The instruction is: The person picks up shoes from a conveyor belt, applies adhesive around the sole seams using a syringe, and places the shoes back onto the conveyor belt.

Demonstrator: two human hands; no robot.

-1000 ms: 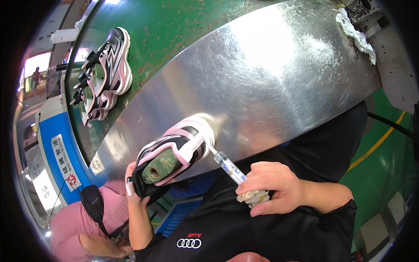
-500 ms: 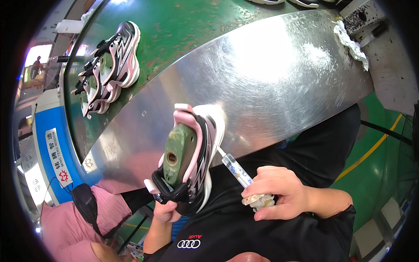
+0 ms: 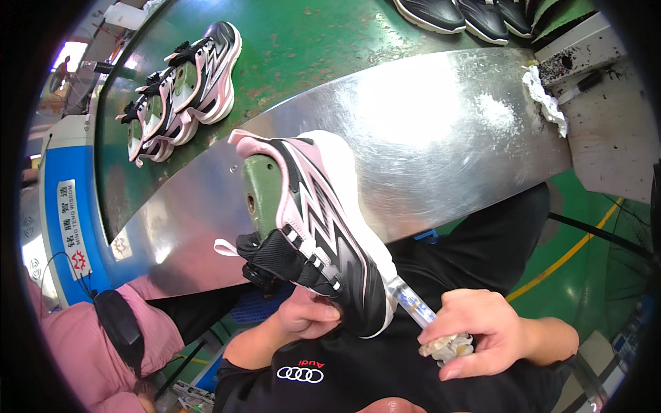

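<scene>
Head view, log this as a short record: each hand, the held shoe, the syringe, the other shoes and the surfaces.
Left hand: grips the shoe near its toe
Right hand: holds the syringe and a pale lump
Shoe: black, pink and white; green insert inside; toe toward the person
Syringe: clear barrel, tip at the sole edge
Other shoes: pink-black row far left; black shoes far right
Surfaces: metal plate, green top beyond
</scene>
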